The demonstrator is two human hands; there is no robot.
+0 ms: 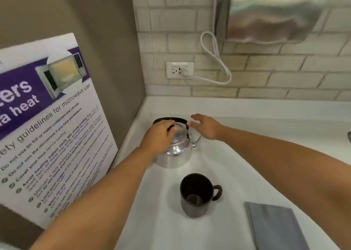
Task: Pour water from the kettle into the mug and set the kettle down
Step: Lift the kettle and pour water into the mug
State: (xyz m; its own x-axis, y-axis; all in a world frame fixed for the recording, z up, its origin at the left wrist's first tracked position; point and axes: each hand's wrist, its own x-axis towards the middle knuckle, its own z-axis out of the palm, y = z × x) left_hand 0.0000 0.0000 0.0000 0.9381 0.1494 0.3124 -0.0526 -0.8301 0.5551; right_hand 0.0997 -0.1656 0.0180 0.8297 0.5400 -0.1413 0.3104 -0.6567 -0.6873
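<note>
A shiny metal kettle point(173, 154) with a black handle stands upright on the white counter point(247, 154), its spout pointing right. My left hand point(158, 138) lies over the kettle's top, fingers curled on the black lid knob. Just right of the handle hovers my right hand point(206, 126), fingers spread, holding nothing. A dark mug point(196, 194) stands upright in front of the kettle, handle to the right. Whether the mug holds water I cannot tell.
A folded grey cloth point(275, 228) lies at the front right. On the left wall leans a microwave safety poster point(47, 126). The tiled back wall carries a power outlet point(179, 70) with a white cord and a steel dispenser point(275, 12).
</note>
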